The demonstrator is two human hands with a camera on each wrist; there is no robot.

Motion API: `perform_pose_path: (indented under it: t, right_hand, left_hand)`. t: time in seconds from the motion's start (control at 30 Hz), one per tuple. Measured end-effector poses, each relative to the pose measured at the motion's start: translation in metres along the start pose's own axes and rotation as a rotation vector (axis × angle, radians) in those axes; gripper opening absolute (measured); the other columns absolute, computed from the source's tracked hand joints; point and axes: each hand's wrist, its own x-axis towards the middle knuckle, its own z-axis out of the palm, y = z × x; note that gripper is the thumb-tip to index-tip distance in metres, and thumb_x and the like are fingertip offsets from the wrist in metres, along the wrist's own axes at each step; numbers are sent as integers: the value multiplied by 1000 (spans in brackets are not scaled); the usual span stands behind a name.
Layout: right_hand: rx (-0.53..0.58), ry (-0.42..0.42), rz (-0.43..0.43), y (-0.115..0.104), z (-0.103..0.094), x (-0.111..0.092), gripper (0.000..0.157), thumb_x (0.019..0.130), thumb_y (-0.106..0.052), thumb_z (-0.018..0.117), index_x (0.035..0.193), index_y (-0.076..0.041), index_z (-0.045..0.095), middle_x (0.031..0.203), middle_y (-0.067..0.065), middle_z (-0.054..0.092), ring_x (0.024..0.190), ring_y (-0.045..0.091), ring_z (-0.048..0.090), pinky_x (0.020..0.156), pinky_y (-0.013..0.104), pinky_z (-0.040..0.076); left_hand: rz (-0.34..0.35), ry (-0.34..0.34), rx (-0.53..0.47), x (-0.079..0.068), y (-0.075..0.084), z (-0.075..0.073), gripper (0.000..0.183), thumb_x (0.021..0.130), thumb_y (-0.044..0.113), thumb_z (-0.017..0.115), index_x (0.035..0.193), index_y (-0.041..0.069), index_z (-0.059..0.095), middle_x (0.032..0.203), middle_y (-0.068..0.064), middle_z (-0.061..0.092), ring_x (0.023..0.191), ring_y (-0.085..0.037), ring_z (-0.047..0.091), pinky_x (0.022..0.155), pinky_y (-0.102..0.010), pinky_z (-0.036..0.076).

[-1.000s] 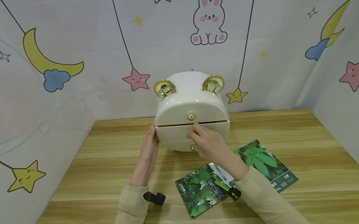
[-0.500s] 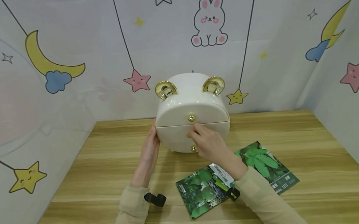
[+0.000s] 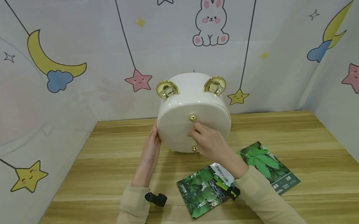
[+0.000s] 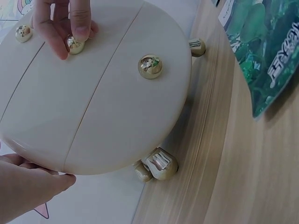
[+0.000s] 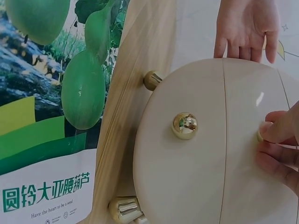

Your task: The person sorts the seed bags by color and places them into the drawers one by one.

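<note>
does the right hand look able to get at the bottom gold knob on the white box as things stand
Probably yes: the wrist views show nothing covering the bottom gold knob, just below the right hand, though that hand would first need to release the middle knob.

a second ago a dark gap ran from nine to three o'clock across the box's (image 3: 192,82) round front, on the six o'clock side of the top knob (image 3: 193,117), along the middle drawer's (image 3: 172,131) upper edge; half a second ago it had thinned to a line. now that drawer looks flush, plain white there from the head, and the whole scene has slipped slightly toward four o'clock.
</note>
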Motion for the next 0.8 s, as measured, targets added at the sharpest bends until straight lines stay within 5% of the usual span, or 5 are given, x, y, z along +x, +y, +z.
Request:
perform_pose_path:
  t: [0.8]
  right_hand:
    - [28,44,-41,-4,-3,-6,20,83,2,54,93,-9,67,93,2,56,74,12,55,54,18,43]
  left_hand:
    - [-6,7,6,0,0,0,50,99,42,21,147,28,12,155,13,6,143,-7,3,119,-33,3]
